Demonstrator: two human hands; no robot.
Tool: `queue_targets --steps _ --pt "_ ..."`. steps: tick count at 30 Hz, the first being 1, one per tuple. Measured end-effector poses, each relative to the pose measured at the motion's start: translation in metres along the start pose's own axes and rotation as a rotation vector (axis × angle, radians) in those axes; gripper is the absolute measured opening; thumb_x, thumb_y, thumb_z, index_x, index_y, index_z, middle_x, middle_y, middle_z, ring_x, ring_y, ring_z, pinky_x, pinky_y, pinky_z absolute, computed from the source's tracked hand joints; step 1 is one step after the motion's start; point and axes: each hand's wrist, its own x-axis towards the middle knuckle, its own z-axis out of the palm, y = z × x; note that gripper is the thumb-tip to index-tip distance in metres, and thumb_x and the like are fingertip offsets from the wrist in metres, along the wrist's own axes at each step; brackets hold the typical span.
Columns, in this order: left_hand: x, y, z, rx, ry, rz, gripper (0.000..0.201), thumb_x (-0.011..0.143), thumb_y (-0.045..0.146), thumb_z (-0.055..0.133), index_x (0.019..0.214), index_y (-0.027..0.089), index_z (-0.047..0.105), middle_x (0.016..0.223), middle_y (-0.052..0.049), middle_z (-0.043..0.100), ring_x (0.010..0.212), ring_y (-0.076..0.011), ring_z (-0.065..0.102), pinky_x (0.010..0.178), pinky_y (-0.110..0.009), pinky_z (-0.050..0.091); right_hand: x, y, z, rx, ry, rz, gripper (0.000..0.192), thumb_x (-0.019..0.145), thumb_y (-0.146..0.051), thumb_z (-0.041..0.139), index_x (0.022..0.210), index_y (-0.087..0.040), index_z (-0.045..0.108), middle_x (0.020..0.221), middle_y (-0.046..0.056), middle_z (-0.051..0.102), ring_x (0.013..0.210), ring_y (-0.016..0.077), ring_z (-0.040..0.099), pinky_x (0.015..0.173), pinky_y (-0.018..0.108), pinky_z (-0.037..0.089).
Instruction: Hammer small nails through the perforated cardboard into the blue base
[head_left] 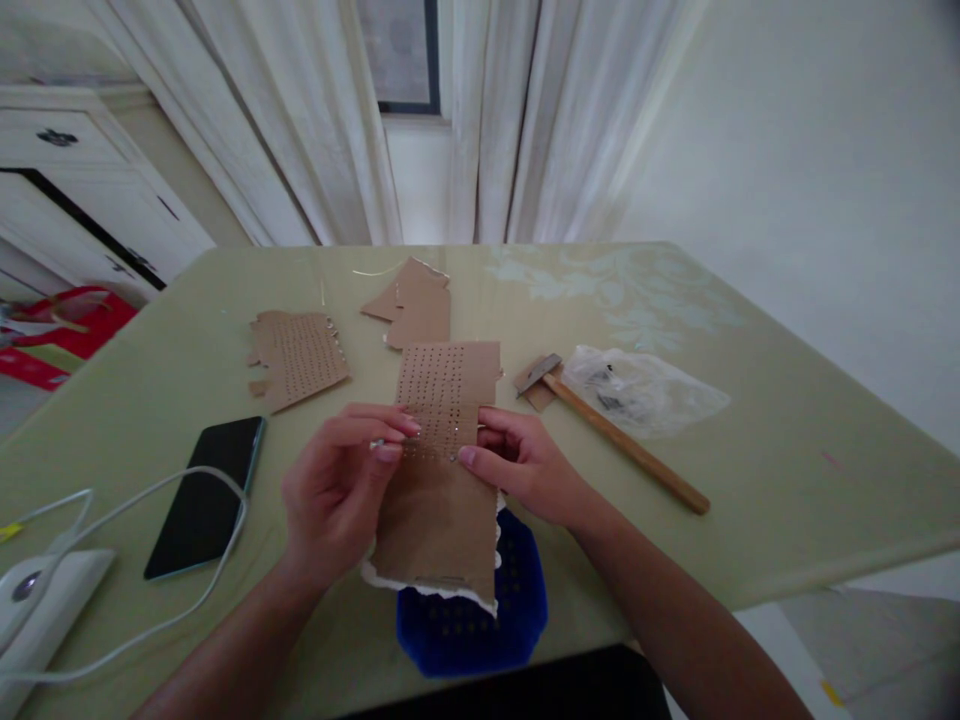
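**Steady the punched cardboard**

Head view: your left hand (337, 490) and right hand (525, 465) both pinch the cardboard strip (442, 470), held above the blue pad (480, 610). Keep your fingers clear of the holes; the hammer (622, 435) lies right of the strip on the counter (787, 480).

A hammer (622, 437) lies beside a plastic bag (645, 388), perhaps holding nails; a phone (206, 495) rests left.

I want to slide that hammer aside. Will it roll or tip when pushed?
The hammer lies flat on the table, so tipping seems unlikely. Its round wooden handle might roll slightly, but the metal head should stop it. Probably head-heavy, so it may pivot around that end.
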Motion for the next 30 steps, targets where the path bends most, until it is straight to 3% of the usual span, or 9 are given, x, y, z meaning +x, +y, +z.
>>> queue_targets --steps 2,4,6,10,13,20,24,27,30 --pt "0.006 -0.008 -0.005 0.071 0.160 -0.138 0.003 0.104 0.027 0.071 0.104 0.024 0.073 0.097 -0.001 0.080 0.095 -0.0188 0.077 0.093 -0.035 0.062 0.002 0.002 -0.002 0.031 0.034 0.002 0.032 0.093 -0.043 0.087 0.114 -0.020 0.079 0.095 0.005 0.083 0.082 0.0184 0.076 0.072 0.028 0.059" --pt "0.015 -0.021 -0.014 0.195 0.181 -0.329 0.016 0.100 0.038 0.076 0.103 0.022 0.075 0.093 -0.002 0.081 0.086 -0.0195 0.076 0.083 -0.033 0.061 0.004 0.002 -0.005 0.085 0.121 -0.034 0.031 0.091 -0.041 0.087 0.113 -0.020 0.080 0.100 0.005 0.085 0.083 0.0185 0.078 0.077 0.029 0.061" --pt "0.025 -0.036 -0.025 0.363 0.031 -0.496 0.028 0.095 0.048 0.076 0.102 0.021 0.078 0.092 -0.005 0.082 0.082 -0.0226 0.075 0.078 -0.035 0.059 0.005 0.000 -0.007 0.147 0.228 -0.064 0.031 0.088 -0.039 0.087 0.112 -0.020 0.081 0.104 0.006 0.086 0.086 0.0202 0.080 0.082 0.032 0.063" --pt "0.034 -0.059 -0.041 0.816 -0.319 -0.611 0.031 0.095 0.046 0.063 0.099 0.022 0.082 0.091 -0.009 0.084 0.085 -0.0302 0.077 0.077 -0.039 0.055 0.008 -0.004 -0.009 0.215 0.346 -0.039 0.032 0.083 -0.038 0.088 0.109 -0.020 0.082 0.105 0.008 0.087 0.093 0.0260 0.082 0.085 0.037 0.065" --pt "0.033 -0.067 -0.044 0.913 -0.428 -0.652 0.033 0.096 0.043 0.059 0.103 0.022 0.083 0.099 -0.012 0.086 0.094 -0.0332 0.079 0.082 -0.040 0.055 0.009 -0.005 -0.010 0.230 0.357 -0.016 0.032 0.080 -0.038 0.089 0.105 -0.020 0.083 0.103 0.008 0.087 0.096 0.0282 0.082 0.084 0.039 0.066" --pt "0.029 -0.070 -0.041 0.830 -0.433 -0.650 0.037 0.096 0.047 0.058 0.102 0.020 0.082 0.100 -0.013 0.086 0.096 -0.0340 0.080 0.084 -0.041 0.054 0.008 -0.003 -0.010 0.224 0.286 -0.002 0.037 0.083 -0.040 0.089 0.113 -0.020 0.082 0.108 0.008 0.087 0.091 0.0250 0.082 0.083 0.037 0.066" --pt "0.030 -0.063 -0.037 0.769 -0.335 -0.580 0.034 0.095 0.046 0.059 0.102 0.023 0.082 0.097 -0.010 0.085 0.088 -0.0304 0.078 0.080 -0.039 0.053 0.005 -0.005 -0.007 0.231 0.203 0.004 0.038 0.086 -0.041 0.089 0.117 -0.021 0.081 0.113 0.009 0.087 0.094 0.0246 0.082 0.085 0.037 0.066" --pt "0.027 -0.045 -0.026 0.522 -0.225 -0.445 0.034 0.096 0.048 0.062 0.106 0.023 0.082 0.098 -0.008 0.084 0.081 -0.0253 0.072 0.075 -0.036 0.054 0.003 -0.006 -0.006 0.222 0.154 -0.006 0.036 0.087 -0.043 0.090 0.115 -0.022 0.082 0.108 0.008 0.087 0.088 0.0224 0.081 0.080 0.033 0.065" --pt "0.018 -0.021 -0.013 0.154 -0.290 -0.356 0.026 0.093 0.045 0.072 0.100 0.022 0.083 0.100 -0.009 0.083 0.084 -0.0251 0.072 0.075 -0.035 0.060 0.000 -0.004 -0.007 0.181 0.099 0.006 0.038 0.091 -0.049 0.088 0.116 -0.022 0.081 0.095 0.005 0.085 0.075 0.0194 0.077 0.072 0.031 0.062"
